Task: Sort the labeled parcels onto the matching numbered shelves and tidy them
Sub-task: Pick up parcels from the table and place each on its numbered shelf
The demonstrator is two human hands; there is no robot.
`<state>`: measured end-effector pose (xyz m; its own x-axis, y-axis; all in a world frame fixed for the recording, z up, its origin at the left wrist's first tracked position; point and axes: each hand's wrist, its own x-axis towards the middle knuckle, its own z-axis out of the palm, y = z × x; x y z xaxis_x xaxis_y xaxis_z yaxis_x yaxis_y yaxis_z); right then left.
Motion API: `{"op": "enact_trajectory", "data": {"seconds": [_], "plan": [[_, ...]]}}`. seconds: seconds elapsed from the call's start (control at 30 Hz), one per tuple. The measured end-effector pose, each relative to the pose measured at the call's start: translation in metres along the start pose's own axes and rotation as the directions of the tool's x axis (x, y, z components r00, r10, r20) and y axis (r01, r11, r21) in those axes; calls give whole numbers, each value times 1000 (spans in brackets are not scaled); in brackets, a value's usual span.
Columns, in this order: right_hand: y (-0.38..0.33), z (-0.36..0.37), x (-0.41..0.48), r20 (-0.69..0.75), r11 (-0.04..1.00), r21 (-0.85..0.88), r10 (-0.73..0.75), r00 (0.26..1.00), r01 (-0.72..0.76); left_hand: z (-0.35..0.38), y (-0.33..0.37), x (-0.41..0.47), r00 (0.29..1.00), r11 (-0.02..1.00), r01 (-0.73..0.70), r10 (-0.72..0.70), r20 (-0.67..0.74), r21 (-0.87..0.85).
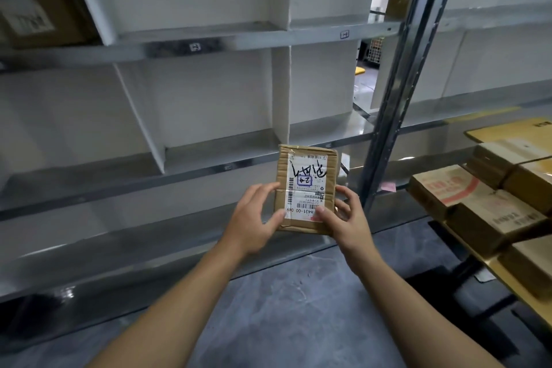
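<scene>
A small flat cardboard parcel point(307, 170) with a white shipping label and black marker writing is held up in front of the metal shelving point(209, 167). My left hand point(257, 215) grips its left edge, thumb on the label's lower corner. My right hand point(343, 218) holds the lower right corner, thumb pressed on the label. The label faces me upside down, with a blue-framed number in its middle. Small tags point(195, 47) mark the shelf edges; their numbers are too blurred to read.
White dividers point(280, 89) split the grey shelves into bays. A brown box point(35, 0) sits in the top left bay. At the right, a cart point(513, 287) carries several cardboard parcels point(466, 197). A steel upright point(397, 92) stands between shelving and cart. Grey floor lies below.
</scene>
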<state>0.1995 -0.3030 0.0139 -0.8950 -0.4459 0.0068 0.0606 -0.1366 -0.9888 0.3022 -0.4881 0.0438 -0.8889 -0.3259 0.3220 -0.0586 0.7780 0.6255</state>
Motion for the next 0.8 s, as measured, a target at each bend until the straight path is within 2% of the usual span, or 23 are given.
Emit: {"op": "enact_trajectory", "data": {"seconds": [0.1, 0.2, 0.33, 0.57, 0.8], "plan": [[-4, 4, 5, 30, 1000, -7, -23, 999, 23, -22, -9, 6, 999, 977, -40, 34, 33, 210], [-8, 7, 14, 52, 1000, -14, -26, 998, 27, -44, -15, 20, 998, 908, -40, 14, 64, 417], [-18, 15, 32, 84, 998, -35, -51, 995, 54, -71, -17, 44, 998, 811, 11, -49, 49, 585], [-50, 38, 77, 150, 992, 16, -123, 981, 122, -105, -16, 82, 991, 731, 127, -125, -52, 670], [-88, 63, 130, 217, 977, 24, -211, 953, 211, -124, -19, 114, 983, 721, 181, -143, -111, 669]]}}
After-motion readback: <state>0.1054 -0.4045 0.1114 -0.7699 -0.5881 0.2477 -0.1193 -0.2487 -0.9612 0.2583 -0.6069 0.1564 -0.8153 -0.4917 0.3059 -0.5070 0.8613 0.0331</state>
